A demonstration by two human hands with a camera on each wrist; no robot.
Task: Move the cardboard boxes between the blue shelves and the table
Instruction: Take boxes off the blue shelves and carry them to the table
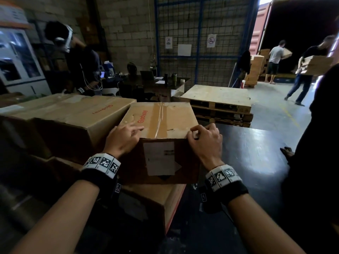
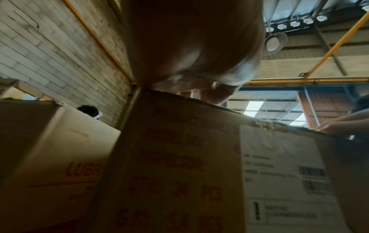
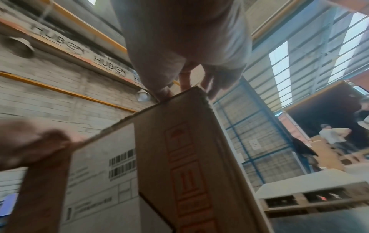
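Bare forearms with tagged wristbands reach forward from the viewer. At left, a large carton [image 1: 69, 114] already lies flat. Next to it, the left hand [image 1: 123, 137] rests with relaxed, straight fingers on the near top edge of the taped box [image 1: 161, 121], which sits on another box [image 1: 156, 200]. Its right hand [image 1: 205, 139] curls over the box's near right corner, gripping it. Dark table [image 1: 253, 149] stretches bare to the right. I'd judge several boxes are moved and more remain; no blue shelves are clearly visible.

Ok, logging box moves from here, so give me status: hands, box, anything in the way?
Left hand and right hand on taped box's near top corners. It sits atop another box. Larger box close on left.
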